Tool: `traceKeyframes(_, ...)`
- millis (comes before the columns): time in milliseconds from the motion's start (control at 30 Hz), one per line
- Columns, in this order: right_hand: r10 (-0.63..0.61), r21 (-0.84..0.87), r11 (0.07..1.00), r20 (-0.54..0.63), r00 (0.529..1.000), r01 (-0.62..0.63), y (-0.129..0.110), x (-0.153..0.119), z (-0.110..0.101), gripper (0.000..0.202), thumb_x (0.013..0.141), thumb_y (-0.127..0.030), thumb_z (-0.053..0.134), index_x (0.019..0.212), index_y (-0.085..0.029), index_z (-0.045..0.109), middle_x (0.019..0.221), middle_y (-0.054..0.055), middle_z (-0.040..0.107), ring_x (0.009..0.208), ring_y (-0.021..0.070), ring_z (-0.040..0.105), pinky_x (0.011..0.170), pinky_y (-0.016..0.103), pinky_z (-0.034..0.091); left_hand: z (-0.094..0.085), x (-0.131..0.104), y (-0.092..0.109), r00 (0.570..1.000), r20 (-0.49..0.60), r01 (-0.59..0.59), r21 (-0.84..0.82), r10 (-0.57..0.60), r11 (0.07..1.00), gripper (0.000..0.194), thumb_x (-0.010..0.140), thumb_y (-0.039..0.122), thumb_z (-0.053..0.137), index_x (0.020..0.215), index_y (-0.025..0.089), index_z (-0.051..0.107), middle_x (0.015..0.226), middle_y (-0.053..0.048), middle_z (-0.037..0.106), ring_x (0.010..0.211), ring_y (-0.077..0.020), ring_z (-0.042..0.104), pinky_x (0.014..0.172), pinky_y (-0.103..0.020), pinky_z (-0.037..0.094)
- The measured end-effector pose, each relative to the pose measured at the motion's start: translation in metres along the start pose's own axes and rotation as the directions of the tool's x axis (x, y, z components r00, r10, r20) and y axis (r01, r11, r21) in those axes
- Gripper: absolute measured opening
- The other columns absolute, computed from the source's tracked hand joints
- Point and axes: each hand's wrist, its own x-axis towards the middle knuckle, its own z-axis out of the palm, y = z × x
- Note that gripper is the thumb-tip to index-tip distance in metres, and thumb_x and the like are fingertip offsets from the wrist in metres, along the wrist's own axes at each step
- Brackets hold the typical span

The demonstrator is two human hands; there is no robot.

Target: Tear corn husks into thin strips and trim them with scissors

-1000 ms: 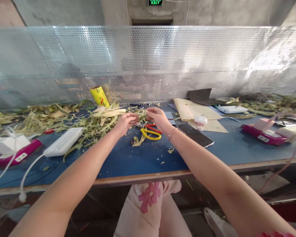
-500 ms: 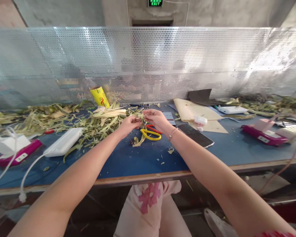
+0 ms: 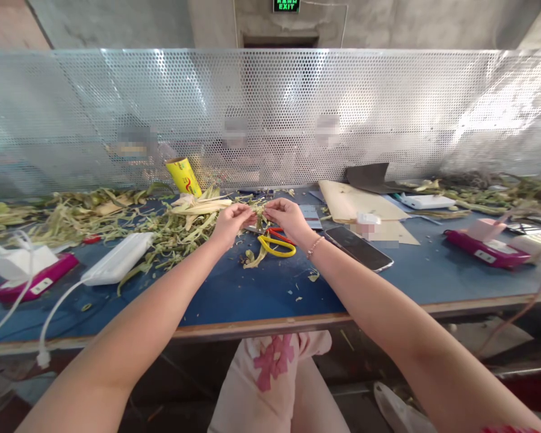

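Observation:
My left hand (image 3: 231, 225) is closed in a pinch beside the heap of dried leaves and stalks (image 3: 180, 228); what its fingertips hold is too small to make out. Just to its right, my right hand (image 3: 289, 221) pinches a small greenish piece of dried plant (image 3: 259, 215), which shows between the two hands. Below the right hand lie scissors (image 3: 277, 247) with yellow and red handles, their blades pointing left. A curled dry leaf (image 3: 255, 258) rests against the yellow handle.
A yellow tube (image 3: 183, 177) stands tilted behind the heap. White power bank (image 3: 119, 258) and magenta power strip (image 3: 33, 278) lie left. Right are a phone (image 3: 359, 248), brown paper (image 3: 346, 201), and another magenta strip (image 3: 487, 248). A perforated metal screen (image 3: 270, 90) closes the back.
My hands have drawn slightly apart, the left one moving a little left with its fingers more raised. The scissors and heap stay in place.

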Motion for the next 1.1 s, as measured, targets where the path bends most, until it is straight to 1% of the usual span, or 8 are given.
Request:
traceKeyframes(100,-0.013,-0.028,1.0,-0.023,1.0,0.012,0.0,0.0,0.0,0.021,0.056,-0.022,0.071,0.066,-0.018,0.053,0.063,-0.005,0.057,0.063,0.007,0.057,0.073,0.025,0.048,0.002,-0.002,0.003,0.998,-0.032,0.047,-0.066,-0.049,0.997,0.018,0.06,0.015,0.071,0.07,0.012,0.057,0.061,0.0,0.063,0.06,-0.0106,0.063,0.071,-0.029,0.052)
traceKeyframes(200,-0.012,-0.06,0.998,-0.013,1.0,0.011,0.0,0.0,0.0,0.023,0.055,-0.026,0.071,0.067,-0.018,0.053,0.062,-0.005,0.057,0.062,0.007,0.055,0.07,0.025,0.047,0.003,-0.001,0.003,0.993,-0.052,0.094,-0.138,-0.102,0.986,0.012,0.063,0.004,0.065,0.07,0.011,0.058,0.062,-0.001,0.065,0.06,-0.0102,0.063,0.071,-0.027,0.052)
traceKeyframes(367,-0.011,-0.133,0.991,0.03,0.999,0.015,0.002,-0.003,0.002,0.028,0.052,-0.032,0.072,0.067,-0.017,0.055,0.058,-0.005,0.054,0.055,0.0059,0.05,0.06,0.023,0.042,0.0,0.002,0.002,0.987,-0.077,0.117,-0.253,-0.14,0.96,0.014,0.066,-0.003,0.058,0.069,0.011,0.058,0.06,0.0,0.064,0.06,-0.0082,0.063,0.074,-0.024,0.053)
traceKeyframes(567,-0.035,-0.185,0.982,0.053,0.998,0.045,0.004,-0.003,0.002,0.03,0.053,-0.037,0.07,0.069,-0.017,0.054,0.057,-0.005,0.054,0.055,0.0072,0.05,0.059,0.024,0.042,0.004,0.0,0.004,0.973,-0.058,0.19,-0.342,-0.222,0.92,0.016,0.07,-0.005,0.054,0.066,0.01,0.059,0.058,-0.001,0.064,0.058,-0.0066,0.063,0.07,-0.019,0.053)
traceKeyframes(700,-0.093,-0.273,0.956,0.062,0.994,0.107,0.007,-0.001,-0.001,0.026,0.056,-0.036,0.068,0.067,-0.017,0.053,0.057,-0.005,0.054,0.055,0.0082,0.05,0.059,0.025,0.043,0.009,-0.004,0.007,0.968,-0.054,0.21,-0.366,-0.246,0.906,0.019,0.071,-0.006,0.052,0.064,0.01,0.059,0.059,-0.001,0.064,0.06,-0.0062,0.063,0.072,-0.018,0.053)
traceKeyframes(767,-0.096,-0.291,0.95,0.072,0.993,0.113,0.008,-0.002,0.0,0.026,0.056,-0.036,0.069,0.064,-0.017,0.052,0.056,-0.004,0.054,0.055,0.0084,0.05,0.059,0.025,0.043,0.009,-0.005,0.008,0.966,-0.04,0.223,-0.365,-0.255,0.904,0.019,0.072,-0.005,0.053,0.063,0.011,0.058,0.059,-0.001,0.065,0.06,-0.0059,0.063,0.071,-0.017,0.053)
traceKeyframes(967,-0.08,-0.201,0.975,0.075,0.994,0.094,0.002,-0.006,0.005,0.025,0.057,-0.035,0.067,0.064,-0.018,0.051,0.057,-0.004,0.055,0.056,0.0081,0.051,0.06,0.025,0.043,0.008,-0.006,0.01,0.961,-0.023,0.257,-0.284,-0.275,0.924,0.013,0.064,0.003,0.067,0.068,0.012,0.059,0.054,0.003,0.061,0.046,-0.0039,0.057,0.048,-0.014,0.049)
traceKeyframes(1100,-0.092,-0.162,0.981,0.107,0.99,0.108,-0.004,-0.008,0.006,0.022,0.058,-0.033,0.067,0.065,-0.018,0.052,0.057,-0.004,0.056,0.056,0.0073,0.051,0.061,0.024,0.044,0.009,-0.008,0.006,0.968,-0.015,0.235,-0.276,-0.249,0.932,0.015,0.061,0.006,0.07,0.069,0.013,0.06,0.051,0.005,0.059,0.044,-0.003,0.054,0.045,-0.013,0.046)
